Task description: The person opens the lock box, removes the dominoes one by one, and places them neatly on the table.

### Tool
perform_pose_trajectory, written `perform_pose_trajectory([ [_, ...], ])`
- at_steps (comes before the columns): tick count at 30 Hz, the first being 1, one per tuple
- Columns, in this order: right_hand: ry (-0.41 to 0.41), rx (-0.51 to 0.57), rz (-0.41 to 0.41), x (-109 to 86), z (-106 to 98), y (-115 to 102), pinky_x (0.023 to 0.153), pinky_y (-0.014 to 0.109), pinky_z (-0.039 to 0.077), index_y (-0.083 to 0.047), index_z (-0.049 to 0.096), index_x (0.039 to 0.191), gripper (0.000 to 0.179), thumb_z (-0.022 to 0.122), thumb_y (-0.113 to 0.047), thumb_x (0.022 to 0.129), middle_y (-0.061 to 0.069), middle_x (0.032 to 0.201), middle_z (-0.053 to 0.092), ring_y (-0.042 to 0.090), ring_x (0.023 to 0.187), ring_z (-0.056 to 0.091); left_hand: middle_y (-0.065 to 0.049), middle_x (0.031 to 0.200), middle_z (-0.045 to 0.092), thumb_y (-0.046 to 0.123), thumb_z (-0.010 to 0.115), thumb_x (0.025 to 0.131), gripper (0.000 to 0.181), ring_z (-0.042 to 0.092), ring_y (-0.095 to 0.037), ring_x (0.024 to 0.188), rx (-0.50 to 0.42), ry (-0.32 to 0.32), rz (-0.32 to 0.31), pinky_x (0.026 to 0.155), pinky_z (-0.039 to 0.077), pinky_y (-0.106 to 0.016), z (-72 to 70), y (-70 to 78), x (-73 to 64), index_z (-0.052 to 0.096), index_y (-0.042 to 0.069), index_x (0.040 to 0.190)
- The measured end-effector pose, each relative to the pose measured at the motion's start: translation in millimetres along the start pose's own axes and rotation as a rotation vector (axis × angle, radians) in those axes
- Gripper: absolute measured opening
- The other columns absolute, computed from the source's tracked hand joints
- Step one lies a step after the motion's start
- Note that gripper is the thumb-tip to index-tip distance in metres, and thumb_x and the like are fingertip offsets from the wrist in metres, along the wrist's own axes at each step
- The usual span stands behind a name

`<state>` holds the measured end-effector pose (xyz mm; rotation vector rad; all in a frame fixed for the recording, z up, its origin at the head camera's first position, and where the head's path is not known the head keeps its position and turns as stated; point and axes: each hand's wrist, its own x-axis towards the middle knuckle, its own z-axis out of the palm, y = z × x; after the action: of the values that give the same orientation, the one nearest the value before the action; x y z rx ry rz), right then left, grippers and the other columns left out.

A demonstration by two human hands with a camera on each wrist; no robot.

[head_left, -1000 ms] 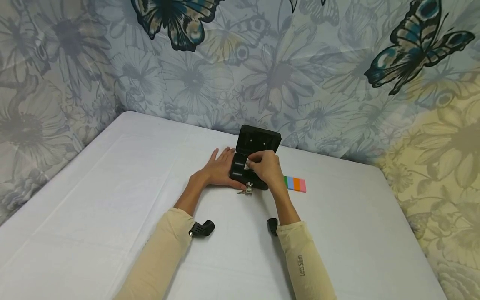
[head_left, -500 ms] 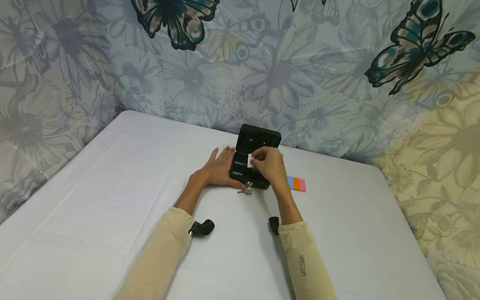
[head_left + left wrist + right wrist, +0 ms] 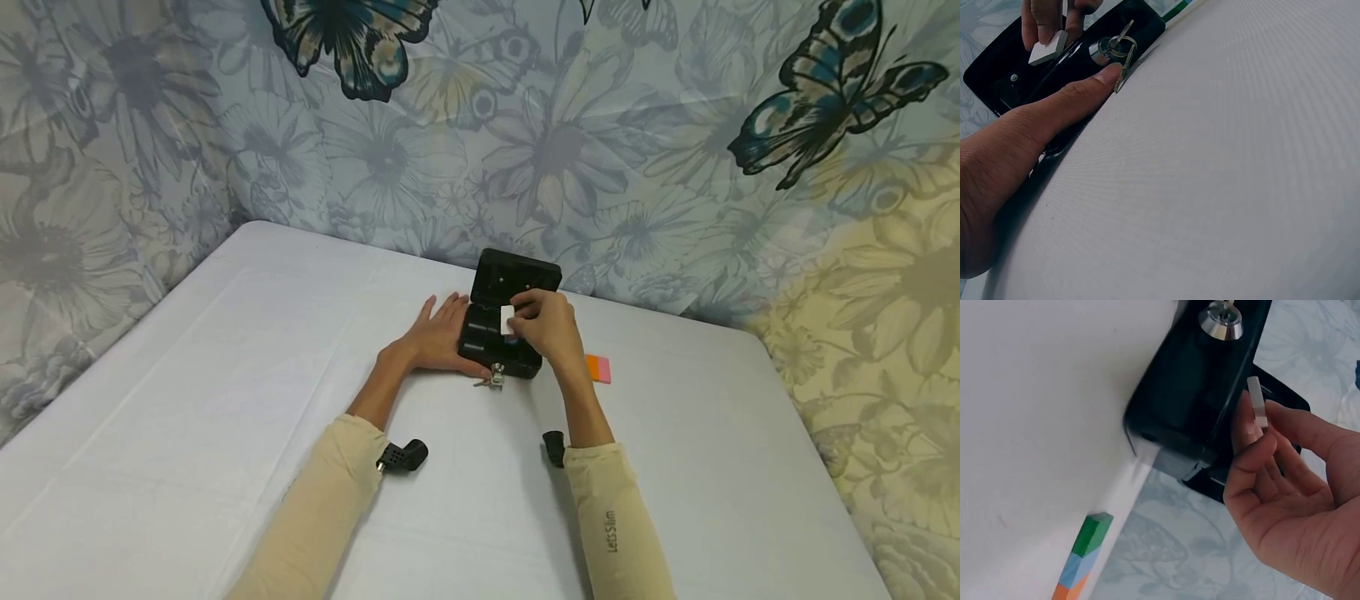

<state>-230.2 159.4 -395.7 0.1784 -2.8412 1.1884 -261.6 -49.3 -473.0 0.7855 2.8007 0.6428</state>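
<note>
A small black lock box (image 3: 517,364) stands on the table with its lid (image 3: 516,277) up. Keys (image 3: 487,382) hang from the silver lock on its front. My left hand (image 3: 435,343) lies against the box's left side with fingers spread and straight. In the left wrist view its thumb (image 3: 1069,106) stretches along the box front, the tip by the keys. Over the open box, my right hand (image 3: 549,325) pinches a white rectangular block (image 3: 507,320) between thumb and fingers. The right wrist view shows the block (image 3: 1256,397) edge-on. Most of the box's inside is hidden.
To the right of the box lies a row of coloured blocks (image 3: 598,368), partly behind my right forearm. Green (image 3: 1092,534), blue and orange ones show in the right wrist view. A patterned cloth wall (image 3: 450,167) rises behind the white table (image 3: 225,350).
My right hand has moved slightly up and to the right, and the white block now shows more clearly. More of the coloured row is covered by the forearm. The left hand has stayed still.
</note>
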Motion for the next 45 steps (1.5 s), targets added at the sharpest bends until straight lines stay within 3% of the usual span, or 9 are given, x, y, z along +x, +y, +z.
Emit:
perform_pose_trajectory([
  [9,-0.013,0.003,-0.008,-1.9,-14.1,3.0,0.084,0.041,0.056,0.001,0.073,0.117,0.024,0.072,-0.003,0.094,0.023,0.104,0.078,0.036,0.098,0.071,-0.018,0.177,0.009,0.07,0.075,0.078,0.13,0.001,-0.032,0.167,-0.015,-0.002,-0.003,0.133,-0.006,-0.059,0.4,0.6,1.6,0.011,0.003,0.168],
  [19,-0.047,-0.013,0.044,-2.5,-34.1,10.5,0.086,0.044,0.053,0.0,0.07,0.126,0.031,0.068,-0.008,0.097,0.026,0.115,0.075,0.041,0.11,0.067,-0.019,0.177,0.009,0.069,0.077,0.076,0.13,0.0,-0.033,0.167,-0.023,0.006,0.0,0.132,-0.007,-0.059,3.3,-1.3,3.2,0.011,0.003,0.168],
  [28,-0.065,0.005,0.132,-4.3,-56.2,16.3,0.096,0.048,0.056,0.0,0.068,0.129,0.033,0.068,-0.011,0.098,0.027,0.122,0.072,0.043,0.109,0.067,-0.017,0.177,0.007,0.071,0.076,0.076,0.133,0.0,-0.032,0.167,-0.018,0.019,0.001,0.132,-0.008,-0.059,8.5,-7.3,7.5,0.008,0.003,0.168],
  [38,-0.052,-0.015,0.174,-9.8,-80.3,32.5,0.082,0.034,0.057,0.005,0.066,0.129,0.035,0.067,-0.01,0.097,0.03,0.121,0.071,0.04,0.097,0.069,-0.017,0.178,0.004,0.074,0.074,0.075,0.136,-0.002,-0.031,0.167,-0.001,-0.003,-0.007,0.132,-0.008,-0.058,6.0,-5.3,4.8,0.006,0.001,0.168],
  [45,-0.048,-0.03,0.209,-17.1,-99.6,48.4,0.081,0.033,0.054,0.005,0.065,0.131,0.038,0.068,-0.009,0.096,0.03,0.12,0.072,0.033,0.094,0.069,-0.017,0.178,0.006,0.072,0.075,0.077,0.133,-0.001,-0.031,0.167,0.011,-0.006,-0.013,0.133,-0.006,-0.059,1.6,-0.2,1.4,0.007,0.001,0.168],
])
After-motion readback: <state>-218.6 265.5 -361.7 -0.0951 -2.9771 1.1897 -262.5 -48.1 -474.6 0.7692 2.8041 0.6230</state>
